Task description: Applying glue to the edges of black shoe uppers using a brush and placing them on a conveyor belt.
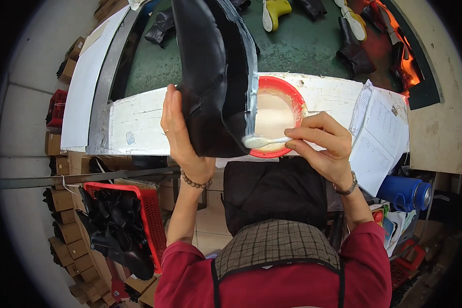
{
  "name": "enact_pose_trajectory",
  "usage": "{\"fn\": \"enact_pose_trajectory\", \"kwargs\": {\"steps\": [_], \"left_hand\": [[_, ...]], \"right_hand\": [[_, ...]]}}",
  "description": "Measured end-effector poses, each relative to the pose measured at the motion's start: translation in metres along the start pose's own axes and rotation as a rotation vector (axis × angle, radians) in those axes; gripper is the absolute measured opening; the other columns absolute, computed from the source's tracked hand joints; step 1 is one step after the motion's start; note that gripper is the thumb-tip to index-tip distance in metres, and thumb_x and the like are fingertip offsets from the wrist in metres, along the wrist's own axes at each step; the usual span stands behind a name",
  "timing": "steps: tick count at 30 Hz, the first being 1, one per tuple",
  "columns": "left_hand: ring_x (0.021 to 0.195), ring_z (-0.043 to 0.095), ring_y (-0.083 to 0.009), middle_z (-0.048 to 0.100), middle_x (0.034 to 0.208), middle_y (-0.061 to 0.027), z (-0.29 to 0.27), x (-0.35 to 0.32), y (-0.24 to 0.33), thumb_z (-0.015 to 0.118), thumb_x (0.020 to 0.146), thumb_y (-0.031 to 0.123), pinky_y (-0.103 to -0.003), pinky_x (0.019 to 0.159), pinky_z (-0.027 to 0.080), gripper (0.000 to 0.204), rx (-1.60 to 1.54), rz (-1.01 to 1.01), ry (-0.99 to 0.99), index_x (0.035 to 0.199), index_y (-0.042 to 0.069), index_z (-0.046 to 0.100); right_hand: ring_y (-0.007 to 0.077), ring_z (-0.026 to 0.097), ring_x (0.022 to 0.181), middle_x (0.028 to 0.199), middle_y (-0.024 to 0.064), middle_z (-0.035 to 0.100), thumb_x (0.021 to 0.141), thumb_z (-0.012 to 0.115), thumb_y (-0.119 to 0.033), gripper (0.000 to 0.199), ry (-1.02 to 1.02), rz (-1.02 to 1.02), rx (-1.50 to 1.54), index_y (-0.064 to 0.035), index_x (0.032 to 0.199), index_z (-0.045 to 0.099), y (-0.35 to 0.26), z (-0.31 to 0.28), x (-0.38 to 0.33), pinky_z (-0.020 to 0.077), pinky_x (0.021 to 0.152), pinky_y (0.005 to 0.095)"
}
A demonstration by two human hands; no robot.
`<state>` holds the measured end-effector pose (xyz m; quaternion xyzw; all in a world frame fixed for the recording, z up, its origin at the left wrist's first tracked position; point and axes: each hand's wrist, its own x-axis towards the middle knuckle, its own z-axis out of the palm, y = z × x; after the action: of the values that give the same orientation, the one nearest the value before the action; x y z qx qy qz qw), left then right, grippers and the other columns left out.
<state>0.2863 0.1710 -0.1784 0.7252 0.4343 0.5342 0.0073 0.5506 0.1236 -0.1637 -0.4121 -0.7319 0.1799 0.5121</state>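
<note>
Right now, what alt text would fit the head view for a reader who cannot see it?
A person's left hand holds up a black boot upper while the right hand brushes white glue along its edge with a small brush, over a red bowl of glue on a white bench. A red basket of black boot parts sits lower left.

Left hand (182, 131): raised on the left, palm flat, fingers straight and pointing far, thumb hidden; beaded band at the wrist.
Right hand (326, 143): to the right, fingers curled in a pinching grip, knuckles up; watch at the wrist.
Forearms: bare, red sleeves pushed up, rising from the near edge.
</note>
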Motion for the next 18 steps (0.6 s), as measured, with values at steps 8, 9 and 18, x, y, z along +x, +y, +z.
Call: {"fn": "enact_pose_trajectory", "kwargs": {"steps": [8,9,18], "left_hand": [[0.140,0.043,-0.0438,0.045,0.152,-0.0267,0.009,-0.003,-0.020,0.073,0.090,0.018,-0.048,0.115,0.035,0.061,0.146,0.110,0.004,0.144,-0.002,0.051],[0.140,0.043,-0.0438,0.045,0.152,-0.0267,0.005,-0.003,-0.020,0.073,0.090,0.018,-0.048,0.115,0.035,0.061,0.148,0.109,0.005,0.144,-0.002,0.051],[0.108,0.065,-0.0183,0.070,0.117,-0.0120,-0.067,-0.005,-0.025,0.067,0.084,-0.009,-0.031,0.098,0.048,0.050,-0.240,-0.397,-0.169,0.133,-0.006,0.060]], "right_hand": [[0.0124,0.059,0.064,0.077,0.0050,0.064,0.085,0.080,-0.007,0.014,-0.218,0.246,0.195,-0.0023,0.098,0.079,-0.007,-0.002,0.009,0.0455,0.056,0.0264],[0.0124,0.059,0.064,0.077,0.0050,0.064,0.085,0.080,-0.007,0.014,-0.220,0.246,0.196,-0.0023,0.098,0.079,-0.003,-0.002,0.011,0.0455,0.056,0.0264],[0.0251,0.066,0.074,0.082,0.0064,0.064,0.081,0.076,-0.016,0.013,-0.394,-0.056,-0.880,-0.0047,0.075,0.071,0.080,0.021,0.012,0.0514,0.063,0.0378]]}}
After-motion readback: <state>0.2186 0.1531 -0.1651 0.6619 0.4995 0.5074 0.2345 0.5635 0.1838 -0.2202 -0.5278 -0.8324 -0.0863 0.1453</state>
